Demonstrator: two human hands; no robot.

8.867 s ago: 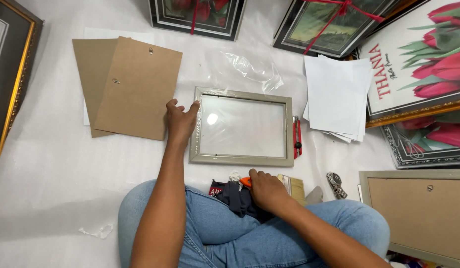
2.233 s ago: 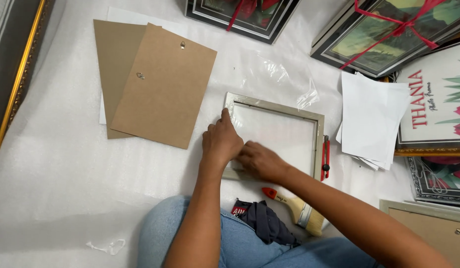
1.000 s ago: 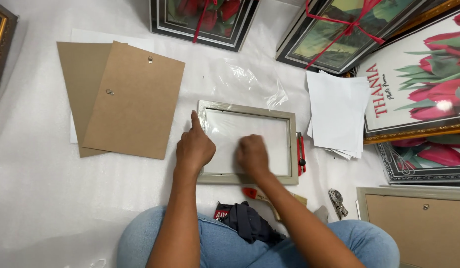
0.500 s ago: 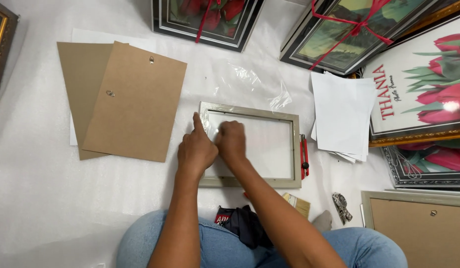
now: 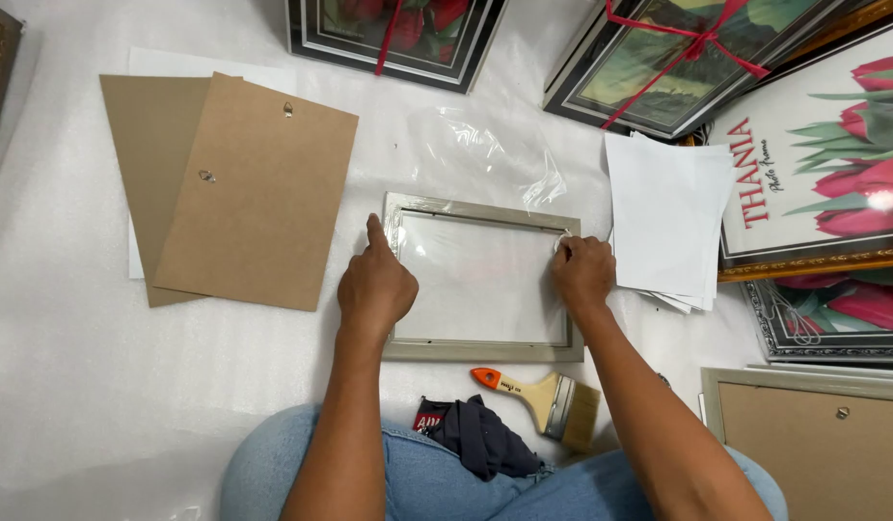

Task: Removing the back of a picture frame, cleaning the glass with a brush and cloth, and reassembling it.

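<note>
I judge I'm seating the glass in the grey picture frame (image 5: 482, 278), lying centre between the brown backing boards (image 5: 244, 193) and white paper stack (image 5: 663, 227). My left hand (image 5: 376, 285) presses its left rail, fingers curled, holding nothing; my right hand (image 5: 581, 272) pinches the right rail, having moved there from beside the left. Next calls for even pressure.

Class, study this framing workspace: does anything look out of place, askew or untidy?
Little stands out. The two brown backing boards overlap at a skew, the white sheets are fanned unevenly, and crumpled clear plastic lies loose above the grey frame, which both hands hold square.
</note>
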